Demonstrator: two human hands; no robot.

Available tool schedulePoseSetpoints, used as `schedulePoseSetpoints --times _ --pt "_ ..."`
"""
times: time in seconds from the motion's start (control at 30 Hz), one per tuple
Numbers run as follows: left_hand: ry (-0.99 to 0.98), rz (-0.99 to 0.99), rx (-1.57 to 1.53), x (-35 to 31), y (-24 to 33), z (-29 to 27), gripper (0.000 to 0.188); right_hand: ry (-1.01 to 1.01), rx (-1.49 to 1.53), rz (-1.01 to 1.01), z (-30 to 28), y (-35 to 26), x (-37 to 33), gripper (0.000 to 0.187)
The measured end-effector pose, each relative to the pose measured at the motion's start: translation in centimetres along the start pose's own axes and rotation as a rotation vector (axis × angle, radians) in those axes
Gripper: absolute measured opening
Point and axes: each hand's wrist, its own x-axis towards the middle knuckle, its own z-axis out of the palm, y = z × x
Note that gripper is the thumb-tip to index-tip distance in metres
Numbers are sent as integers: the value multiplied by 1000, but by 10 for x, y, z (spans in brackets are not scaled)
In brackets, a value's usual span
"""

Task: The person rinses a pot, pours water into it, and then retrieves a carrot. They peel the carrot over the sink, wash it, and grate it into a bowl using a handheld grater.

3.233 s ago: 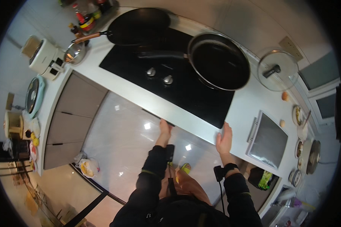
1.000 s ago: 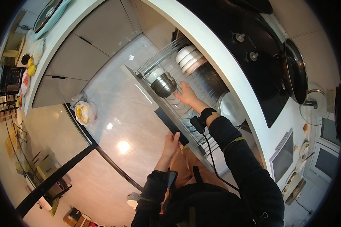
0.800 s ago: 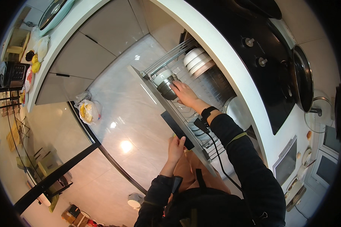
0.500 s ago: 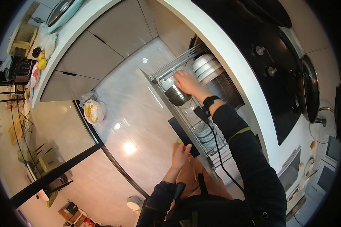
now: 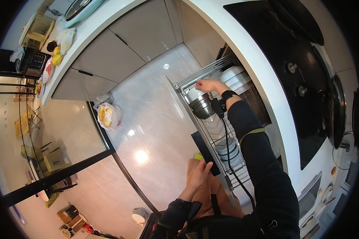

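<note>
A pull-out drawer basket (image 5: 230,182) stands open under the counter. At its far end my right hand (image 5: 211,85) is above a white bowl (image 5: 194,95), fingers curled together. Whatever may be between those fingers is hidden. Close by the white bowl sits a shiny steel bowl (image 5: 202,108). Behind my right wrist is a stack of wide metal bowls (image 5: 235,78). Nearer to me, blue-grey bowls (image 5: 227,153) stand in the rack. My left hand (image 5: 201,173) grips the near end of the long black handle (image 5: 204,153) on the drawer front.
A black cable (image 5: 228,155) hangs along my right arm across the drawer. The white counter (image 5: 263,85) with a black cooktop (image 5: 283,75) lies to the right, and a pan (image 5: 336,111) rests beyond it. A plastic bag (image 5: 108,115) is on the floor left of the drawer.
My right hand's fingers were spread over the white bowl and are now curled together toward the drawer's far end. My left hand stays at the handle. The whole view has shifted slightly.
</note>
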Motion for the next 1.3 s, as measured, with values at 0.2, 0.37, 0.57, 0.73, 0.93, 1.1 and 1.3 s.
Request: schedulePoseSetpoints --times 0.2,0.37,0.57,0.73,0.93,1.1,1.3 --pt "-91 -38 96 0 3 -5 27 161 305 104 7 7 3 51" --pt "-57 40 101 0 2 -6 25 251 797 257 9 -1 12 57" --pt "3 37 43 -6 13 0 24 361 702 159 10 -6 -1 49" --pt "15 108 4 -3 17 4 23 721 438 -148 12 -32 -31 37" --pt "5 49 86 4 -1 -4 24 1182 -6 -744 -1 -79 -108 32" --pt "-31 33 -5 16 13 5 26 1329 27 -746 8 -112 -233 20" --pt "-163 -207 44 50 52 38 32 1511 197 -258 64 -115 -403 26"
